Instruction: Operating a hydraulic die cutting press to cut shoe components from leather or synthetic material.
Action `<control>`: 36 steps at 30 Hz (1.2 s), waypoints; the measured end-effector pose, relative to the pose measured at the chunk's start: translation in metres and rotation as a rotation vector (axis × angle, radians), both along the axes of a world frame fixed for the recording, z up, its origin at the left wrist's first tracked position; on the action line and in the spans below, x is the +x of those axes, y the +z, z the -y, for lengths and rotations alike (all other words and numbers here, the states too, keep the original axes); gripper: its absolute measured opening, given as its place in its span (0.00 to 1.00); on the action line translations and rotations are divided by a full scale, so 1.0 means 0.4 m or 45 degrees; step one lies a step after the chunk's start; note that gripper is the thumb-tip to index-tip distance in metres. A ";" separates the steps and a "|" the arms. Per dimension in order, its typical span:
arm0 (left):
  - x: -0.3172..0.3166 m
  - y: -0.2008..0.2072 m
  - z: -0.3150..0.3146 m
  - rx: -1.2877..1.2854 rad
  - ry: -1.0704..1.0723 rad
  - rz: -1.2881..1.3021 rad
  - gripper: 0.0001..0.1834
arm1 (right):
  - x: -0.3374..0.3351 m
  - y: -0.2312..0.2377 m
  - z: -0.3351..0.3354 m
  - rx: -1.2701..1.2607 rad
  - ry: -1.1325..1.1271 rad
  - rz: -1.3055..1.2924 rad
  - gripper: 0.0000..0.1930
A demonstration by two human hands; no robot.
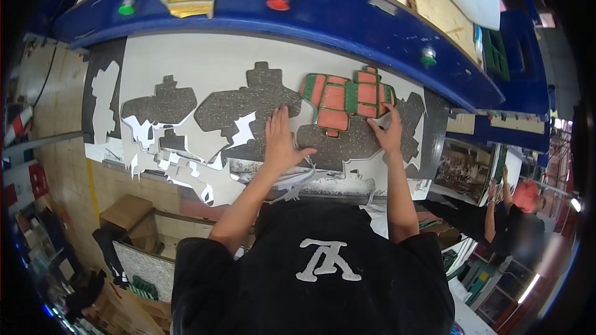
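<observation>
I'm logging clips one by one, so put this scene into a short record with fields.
Left hand: fingers extended, over the dark board
Right hand: fingertips at the right edge of the red-and-green block
Sheet: white sheet with shaped gaps
Beyond: blue beam, red button
Far right: another person

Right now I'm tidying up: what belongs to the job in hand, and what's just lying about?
Likely the job's:
- red-and-green cutting die, at the right hand
- white sheet with cut-outs
- dark speckled board

Likely lying about:
- white offcut, board's left end
- brown box, lower left
</observation>
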State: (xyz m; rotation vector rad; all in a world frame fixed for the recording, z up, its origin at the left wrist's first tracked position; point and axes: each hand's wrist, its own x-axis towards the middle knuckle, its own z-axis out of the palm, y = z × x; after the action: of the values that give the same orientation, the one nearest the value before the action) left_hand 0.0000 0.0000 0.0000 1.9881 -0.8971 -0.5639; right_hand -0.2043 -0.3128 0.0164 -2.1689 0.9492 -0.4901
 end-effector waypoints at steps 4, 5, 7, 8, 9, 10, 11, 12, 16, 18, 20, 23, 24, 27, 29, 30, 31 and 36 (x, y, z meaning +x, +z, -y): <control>-0.076 0.035 0.116 0.186 0.072 0.347 0.82 | -0.050 -0.054 -0.016 -0.192 -0.077 -0.175 0.30; -0.070 0.043 0.148 0.184 0.107 0.374 0.81 | -0.044 -0.076 -0.017 -0.341 -0.142 -0.156 0.29; -0.040 0.026 0.177 0.200 0.076 0.407 0.79 | -0.008 -0.090 -0.008 -0.340 -0.189 -0.109 0.27; -0.022 0.006 0.185 0.108 0.087 0.454 0.79 | 0.014 -0.094 0.001 -0.342 -0.178 -0.040 0.28; -0.014 -0.013 0.188 0.021 0.095 0.494 0.78 | 0.027 -0.100 0.005 -0.339 -0.169 0.023 0.28; -0.009 -0.012 0.205 -0.019 0.095 0.566 0.76 | 0.035 -0.106 0.017 -0.317 -0.201 0.016 0.28; -0.007 -0.022 0.210 0.003 0.072 0.571 0.76 | 0.054 -0.106 0.029 -0.324 -0.177 0.064 0.28; -0.008 -0.036 0.212 -0.033 0.107 0.548 0.74 | 0.063 -0.110 0.035 -0.334 -0.152 0.112 0.29; -0.031 -0.054 0.211 -0.012 0.094 0.648 0.63 | 0.055 -0.141 0.044 -0.408 -0.172 0.122 0.29; -0.031 -0.055 0.208 0.037 0.087 0.670 0.60 | 0.051 -0.145 0.049 -0.407 -0.159 0.178 0.30; -0.025 -0.054 0.203 -0.021 0.045 0.693 0.55 | 0.048 -0.147 0.045 -0.403 -0.130 0.235 0.30; -0.020 -0.064 0.194 -0.045 0.008 0.703 0.53 | 0.037 -0.150 0.051 -0.415 -0.107 0.247 0.31; -0.020 -0.065 0.199 -0.047 0.020 0.684 0.53 | 0.035 -0.149 0.053 -0.429 -0.117 0.237 0.31; -0.032 -0.062 0.197 -0.070 0.059 0.623 0.52 | 0.033 -0.147 0.049 -0.438 -0.106 0.228 0.30; -0.035 -0.057 0.195 -0.069 0.084 0.610 0.50 | 0.036 -0.146 0.049 -0.422 -0.082 0.239 0.29; -0.032 -0.057 0.193 -0.070 0.083 0.603 0.49 | 0.035 -0.147 0.047 -0.413 -0.071 0.238 0.26; -0.030 -0.057 0.192 -0.070 0.084 0.596 0.49 | 0.033 -0.147 0.047 -0.406 -0.052 0.241 0.26; -0.033 -0.062 0.188 -0.124 0.101 0.547 0.48 | 0.026 -0.151 0.052 -0.409 -0.046 0.272 0.24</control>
State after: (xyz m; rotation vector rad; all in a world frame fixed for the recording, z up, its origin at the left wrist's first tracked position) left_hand -0.0131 -0.0754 -0.0248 2.0806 -1.0715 -0.0414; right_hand -0.1938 -0.3337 -0.0441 -2.3236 0.8374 -0.9266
